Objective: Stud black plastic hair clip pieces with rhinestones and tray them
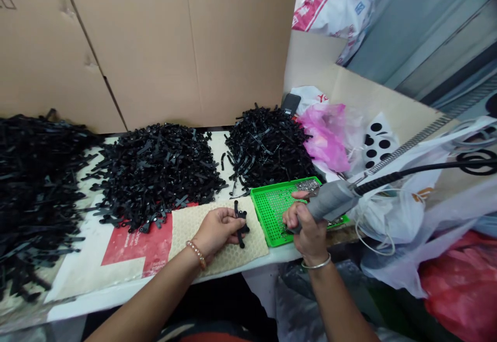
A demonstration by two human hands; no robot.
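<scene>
My left hand point(221, 228) pinches a small black plastic part point(241, 228) with several arms, holding it over a cream honeycomb-textured mat point(186, 238). My right hand point(308, 231) is wrapped round a grey power screwdriver point(330, 201), which hangs from a coil spring and has a black cable. The screwdriver's tip points left over a green perforated tray point(272, 223). Small shiny metal pieces, seemingly screws point(308, 185), lie in the tray's far right corner. The hand and tool hide part of the tray.
Heaps of black plastic parts lie at the far left point(34, 187), the middle point(159, 171) and behind the tray point(269, 148). A tall cardboard sheet point(155, 42) stands behind them. Pink plastic bags point(326, 135) and a dark phone-like object point(291, 103) sit right of the heaps.
</scene>
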